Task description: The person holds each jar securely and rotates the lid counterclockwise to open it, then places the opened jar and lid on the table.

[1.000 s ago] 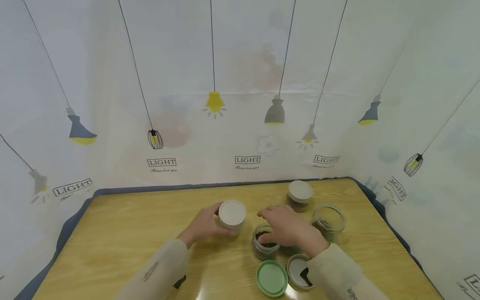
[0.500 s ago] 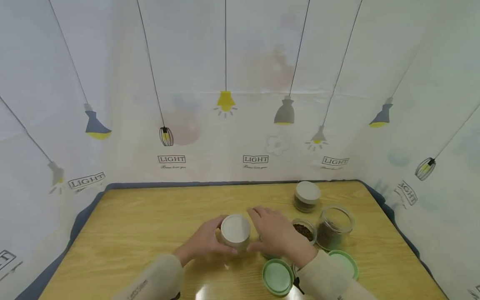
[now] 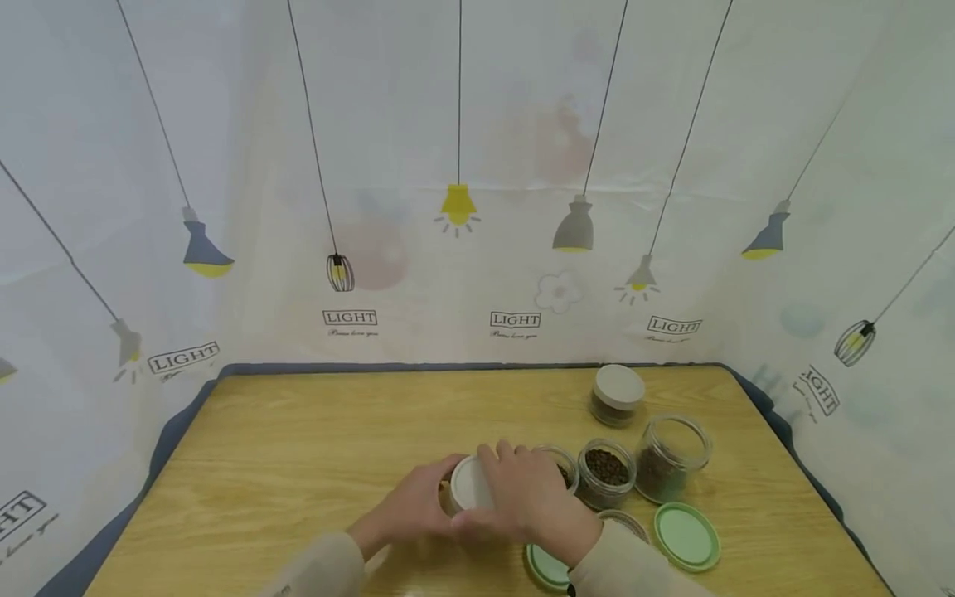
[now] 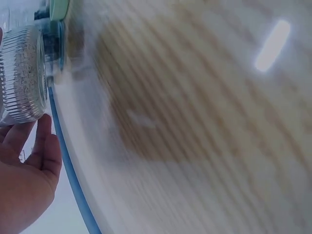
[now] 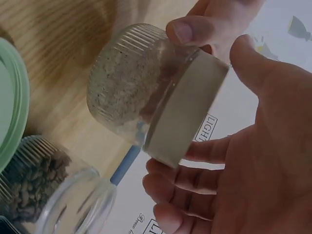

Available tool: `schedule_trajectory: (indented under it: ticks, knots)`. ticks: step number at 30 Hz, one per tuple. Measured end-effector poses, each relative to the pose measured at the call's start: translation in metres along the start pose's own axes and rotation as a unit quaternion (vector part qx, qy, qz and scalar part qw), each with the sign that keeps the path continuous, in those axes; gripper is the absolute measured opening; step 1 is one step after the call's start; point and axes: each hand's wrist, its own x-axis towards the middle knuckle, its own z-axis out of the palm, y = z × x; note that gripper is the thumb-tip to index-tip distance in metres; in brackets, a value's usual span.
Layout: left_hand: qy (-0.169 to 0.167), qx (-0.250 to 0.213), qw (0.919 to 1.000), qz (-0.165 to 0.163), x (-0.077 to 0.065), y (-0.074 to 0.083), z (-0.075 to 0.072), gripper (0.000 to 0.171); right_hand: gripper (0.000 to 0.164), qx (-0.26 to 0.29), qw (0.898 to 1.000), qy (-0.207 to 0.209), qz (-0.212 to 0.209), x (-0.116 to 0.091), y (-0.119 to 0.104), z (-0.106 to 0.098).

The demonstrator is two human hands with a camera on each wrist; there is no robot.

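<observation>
My left hand [image 3: 414,502] grips a ribbed glass jar [image 5: 124,73] from its left side, with the thumb across the glass near the lid. Pale speckled grains fill part of the jar, seen through the glass in the right wrist view. Its white screw lid [image 5: 187,114] is on. My right hand [image 3: 525,493] holds that lid, with its fingers bent round the rim and the thumb by the opposite edge. In the left wrist view the jar's base [image 4: 36,73] and the left fingers [image 4: 44,151] show at the left edge.
Right of the hands stand an open jar of dark beans [image 3: 606,468], a taller open jar [image 3: 660,473] and another jar partly hidden. A white-lidded jar [image 3: 616,394] stands behind. Green lids [image 3: 686,535] and a partly covered round lid lie on the wooden table [image 3: 298,439].
My right hand has come left from over an open jar onto the white lid. The left hand has brought its jar nearer to me. The view has shifted slightly.
</observation>
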Motion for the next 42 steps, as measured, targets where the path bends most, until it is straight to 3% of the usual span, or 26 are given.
schedule_trajectory:
  ticks: [4, 11, 20, 26, 33, 42]
  knots:
    - [-0.003, -0.014, 0.9998, 0.011, -0.002, 0.003, 0.004, 0.078, 0.089, 0.016, 1.0, 0.009, 0.0, -0.002, -0.004, 0.004]
    - [-0.013, -0.067, 0.9977, -0.004, -0.008, 0.004, 0.01, 0.077, 0.081, 0.037, 0.999, 0.012, -0.006, -0.001, -0.003, 0.011]
    - [-0.011, -0.063, 0.9978, -0.017, -0.009, 0.001, 0.012, 0.08, 0.081, 0.056, 0.998, 0.004, -0.028, 0.004, 0.002, 0.013]
    - [-0.02, -0.071, 0.997, -0.024, -0.008, 0.004, 0.01, 0.076, 0.078, 0.055, 0.996, 0.015, -0.069, 0.007, 0.009, 0.014]
    - [-0.029, -0.071, 0.9971, -0.004, -0.009, 0.002, 0.009, 0.074, 0.071, 0.056, 0.99, 0.03, -0.126, 0.005, 0.013, 0.012]
    - [-0.018, -0.055, 0.9983, -0.012, -0.01, 0.002, 0.01, 0.076, 0.079, 0.07, 0.981, -0.006, -0.183, 0.002, 0.018, 0.007]
